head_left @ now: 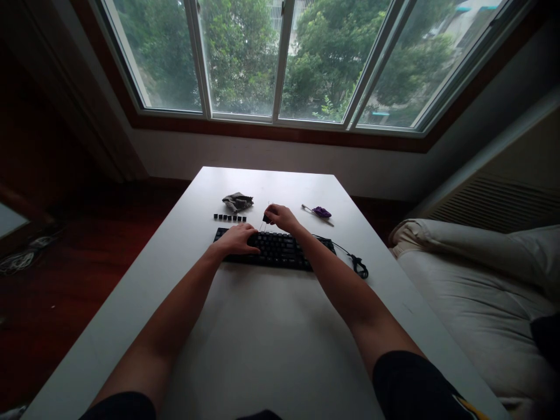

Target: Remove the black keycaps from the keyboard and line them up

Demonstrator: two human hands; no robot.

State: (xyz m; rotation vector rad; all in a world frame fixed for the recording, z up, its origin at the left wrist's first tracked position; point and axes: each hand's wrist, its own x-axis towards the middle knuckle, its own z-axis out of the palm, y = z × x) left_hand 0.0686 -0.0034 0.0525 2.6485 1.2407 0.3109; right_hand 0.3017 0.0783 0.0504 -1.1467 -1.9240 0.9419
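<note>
A black keyboard [284,252] lies across the middle of the white table [271,344]. My left hand [238,239] rests flat on the keyboard's left end, fingers spread over the keys. My right hand [282,217] hovers just above the keyboard's back edge, pinched on a thin wire keycap puller with a black keycap [265,219] hanging from it. A row of several loose black keycaps [230,217] sits on the table just behind the keyboard's left end.
A crumpled grey cloth [238,202] lies behind the keycaps. A purple brush [321,212] lies at the back right. The keyboard's black cable [356,262] coils off its right end. A white cushioned sofa [476,291] stands to the right; windows lie beyond.
</note>
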